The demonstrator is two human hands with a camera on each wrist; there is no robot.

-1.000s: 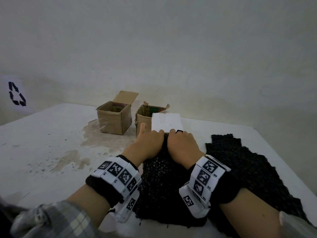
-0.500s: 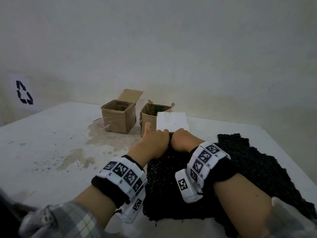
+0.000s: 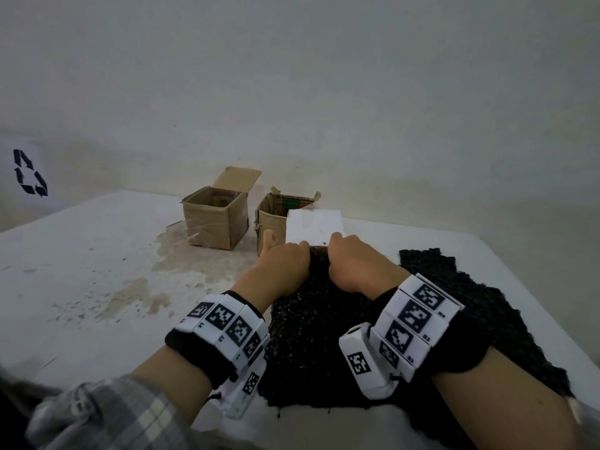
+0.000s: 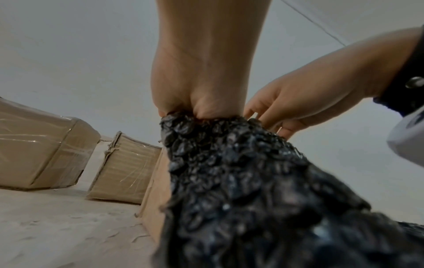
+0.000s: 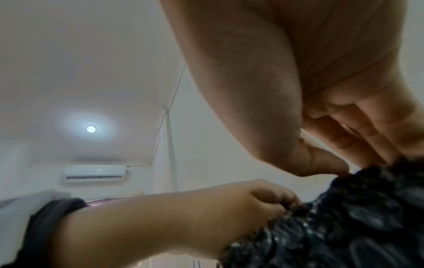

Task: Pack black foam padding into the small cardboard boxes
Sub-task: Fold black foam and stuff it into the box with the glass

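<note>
A black foam padding sheet (image 3: 318, 336) lies in front of me on the white table (image 3: 97, 271). My left hand (image 3: 285, 264) and right hand (image 3: 354, 258) both grip its far edge, side by side, fingers curled into the foam. In the left wrist view the left hand (image 4: 183, 108) bunches the foam (image 4: 241, 181) and the right hand (image 4: 286, 112) pinches it beside it. Just behind the edge stands a cardboard box (image 4: 156, 199) with a white top (image 3: 315, 227). Two open small cardboard boxes (image 3: 216, 222) (image 3: 271, 222) stand to its left.
More black foam (image 3: 470, 293) spreads over the table's right side to its right edge. The wall rises close behind the boxes. Brown stains (image 3: 136, 297) mark the table at left. A recycling sign (image 3: 29, 172) hangs at far left.
Both hands have kept hold of the foam's far edge. The right wrist has rolled outward and the hands have shifted slightly, the edge now bunched against the white-topped box.
</note>
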